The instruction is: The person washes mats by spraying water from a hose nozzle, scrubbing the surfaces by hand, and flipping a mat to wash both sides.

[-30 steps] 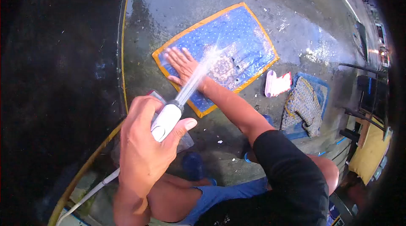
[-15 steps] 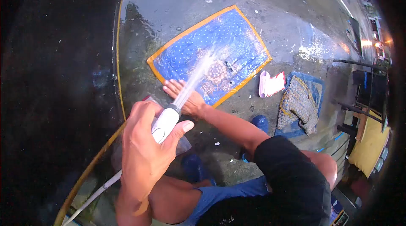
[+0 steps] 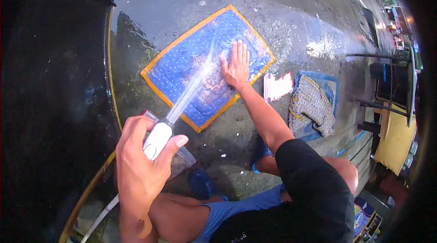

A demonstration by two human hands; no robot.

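My left hand [image 3: 143, 159] is wrapped round a white handheld sprayer [image 3: 159, 137], with the thumb along its near side. A water jet [image 3: 195, 81] shoots from its nozzle onto a blue mat with white dots, an orange border and a pale floral pattern [image 3: 170, 70]. The mat lies flat and wet on the floor. On its right part rests my right hand [image 3: 237, 68], palm down, fingers stretched out and holding nothing. Below the left wrist a white hose [image 3: 102, 215] runs down to the frame's bottom edge.
Right of the mat lie a pink and white item [image 3: 277, 86] and a grey woven mat [image 3: 313, 106] on a blue mat [image 3: 336, 89]. A clear plastic-looking sheet [image 3: 182, 163] is partly behind my left hand. A dark wall [image 3: 54, 83] stands left.
My right hand has moved from the mat's lower left corner across to its right part. The water still runs, and the view has shifted slightly.
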